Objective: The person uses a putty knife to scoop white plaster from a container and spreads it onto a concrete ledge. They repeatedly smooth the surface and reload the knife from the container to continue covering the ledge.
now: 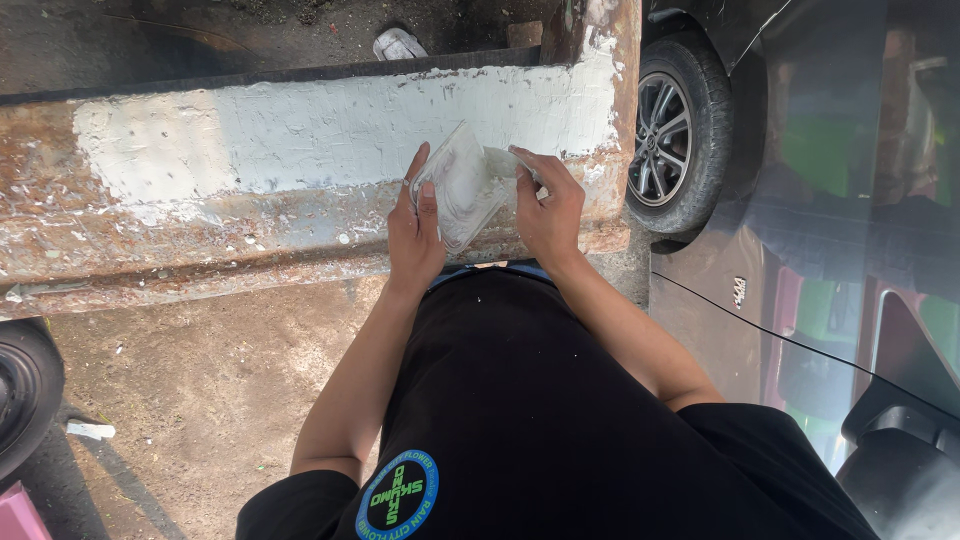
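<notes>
My left hand holds a flat clear plastic board smeared with pale grey-white putty, tilted up in front of me. My right hand grips a small scraper-like tool whose blade rests on the board's putty-covered face. Both hands are raised just in front of a long rusty metal panel whose upper band carries a wide patch of whitish filler.
A car wheel with an alloy rim stands at the right behind the panel's end. A dark vehicle body and glass fill the right side. Another tyre sits at the left edge on bare dirt ground.
</notes>
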### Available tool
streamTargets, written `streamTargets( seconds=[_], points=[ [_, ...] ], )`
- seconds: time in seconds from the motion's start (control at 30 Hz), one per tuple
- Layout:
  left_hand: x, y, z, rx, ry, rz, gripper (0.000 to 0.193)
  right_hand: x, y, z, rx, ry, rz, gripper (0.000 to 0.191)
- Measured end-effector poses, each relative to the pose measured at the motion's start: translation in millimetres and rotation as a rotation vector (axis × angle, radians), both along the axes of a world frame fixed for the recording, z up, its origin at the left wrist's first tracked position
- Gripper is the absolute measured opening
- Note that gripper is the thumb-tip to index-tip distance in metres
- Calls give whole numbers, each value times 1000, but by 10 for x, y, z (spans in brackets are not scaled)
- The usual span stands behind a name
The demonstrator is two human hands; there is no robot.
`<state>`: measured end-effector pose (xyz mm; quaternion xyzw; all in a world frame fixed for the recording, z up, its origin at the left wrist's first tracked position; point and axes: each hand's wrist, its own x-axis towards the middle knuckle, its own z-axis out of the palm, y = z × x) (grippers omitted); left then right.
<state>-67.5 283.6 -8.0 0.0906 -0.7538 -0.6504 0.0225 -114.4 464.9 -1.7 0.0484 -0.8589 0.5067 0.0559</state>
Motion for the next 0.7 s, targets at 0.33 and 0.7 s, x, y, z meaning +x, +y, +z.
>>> streamTargets(
  seconds=[0.33, 0.7],
  points=[
    [-53, -40, 41, 158, -51, 62, 64, 71, 45, -76, -84, 85, 12, 17],
    [-39, -35, -12, 194, -27, 79, 64, 123, 63, -171, -273, 6, -104, 19]
  ],
)
